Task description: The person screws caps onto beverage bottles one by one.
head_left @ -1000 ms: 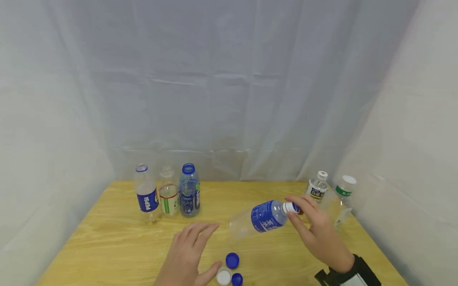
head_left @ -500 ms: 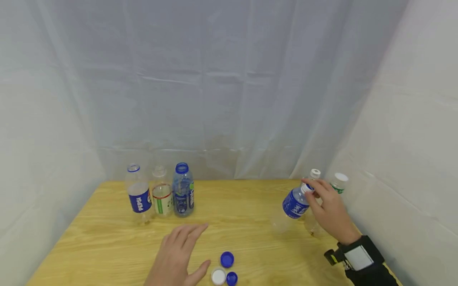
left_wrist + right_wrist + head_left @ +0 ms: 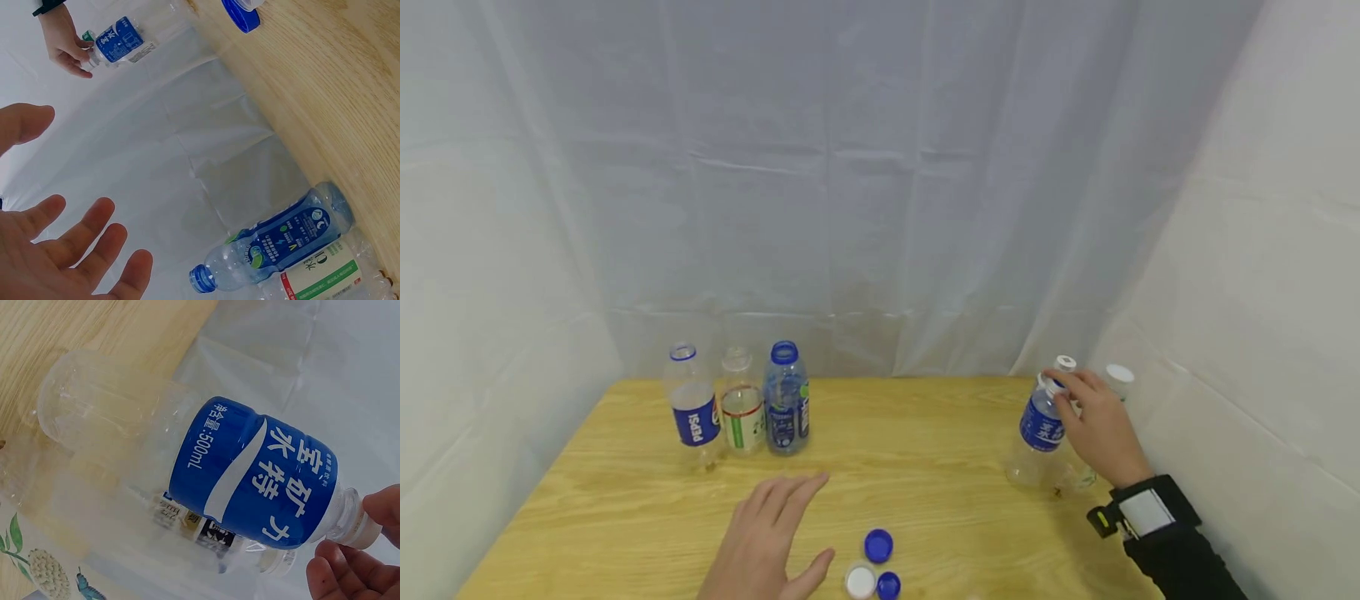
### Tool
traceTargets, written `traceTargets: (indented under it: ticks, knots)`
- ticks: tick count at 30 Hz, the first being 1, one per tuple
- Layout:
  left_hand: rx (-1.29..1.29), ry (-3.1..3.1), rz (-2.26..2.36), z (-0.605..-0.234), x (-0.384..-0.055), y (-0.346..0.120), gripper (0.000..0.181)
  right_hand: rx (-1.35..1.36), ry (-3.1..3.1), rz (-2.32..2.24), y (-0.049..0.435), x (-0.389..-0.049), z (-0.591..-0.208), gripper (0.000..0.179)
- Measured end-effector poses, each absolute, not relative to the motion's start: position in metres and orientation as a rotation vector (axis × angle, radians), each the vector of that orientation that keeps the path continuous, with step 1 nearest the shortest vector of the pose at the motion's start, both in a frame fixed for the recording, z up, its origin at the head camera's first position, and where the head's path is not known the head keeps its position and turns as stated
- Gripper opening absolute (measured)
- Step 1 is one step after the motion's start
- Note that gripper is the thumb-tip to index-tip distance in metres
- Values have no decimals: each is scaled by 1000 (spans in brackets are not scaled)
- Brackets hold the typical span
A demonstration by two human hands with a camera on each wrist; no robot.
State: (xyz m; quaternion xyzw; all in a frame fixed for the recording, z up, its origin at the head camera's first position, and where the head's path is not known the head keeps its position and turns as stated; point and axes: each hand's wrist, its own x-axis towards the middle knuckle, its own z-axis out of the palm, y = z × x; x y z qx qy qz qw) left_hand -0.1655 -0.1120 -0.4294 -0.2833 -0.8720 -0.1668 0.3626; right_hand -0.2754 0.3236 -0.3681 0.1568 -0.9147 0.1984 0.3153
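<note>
At the right of the table in the head view, my right hand point(image 3: 1101, 429) pinches the white neck end of a clear plastic bottle with a blue label point(image 3: 1042, 425). Thumb and fingertips meet on its cap point(image 3: 364, 530) in the right wrist view. The bottle is nearly upright at the table surface; whether its base bears fully on the wood I cannot tell. My left hand point(image 3: 767, 537) hovers near the front, fingers spread and holding nothing. To its right lie a larger blue cap point(image 3: 878, 546), a white cap point(image 3: 861, 581) and a smaller blue cap point(image 3: 889, 585).
Three uncapped bottles stand at back left: a Pepsi bottle point(image 3: 696, 425), a clear one with a green-striped label point(image 3: 742, 419) and a blue one point(image 3: 786, 412). Behind my right hand are two white-capped bottles, one cap point(image 3: 1065, 364) beside the other cap point(image 3: 1120, 377). Sheeting point(image 3: 865, 208) encloses the table.
My right hand has carried the blue-labelled bottle from mid-table to the right, beside the capped bottles, turning it from strongly tilted to nearly upright. My left hand has shifted slightly left, still holding nothing.
</note>
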Motion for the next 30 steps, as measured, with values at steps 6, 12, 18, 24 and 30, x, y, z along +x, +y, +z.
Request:
traceTargets:
  ticks: [6, 12, 18, 24, 30]
  knots:
    - [-747, -2239, -457, -434, -166, -112, 79, 361, -2476, 507, 327, -284, -377, 36]
    - [-772, -2226, -495, -436, -167, -113, 80, 332, -2494, 512, 325, -284, -378, 37]
    - [-772, -2224, -508, -436, -168, -114, 70, 311, -2516, 522, 321, -282, -376, 39]
    - [-759, -2236, -508, -434, -167, -113, 65, 313, -2505, 505, 321, -282, -377, 40]
    - [-747, -2253, -488, -431, -166, -112, 84, 335, -2448, 474, 318, -281, -376, 39]
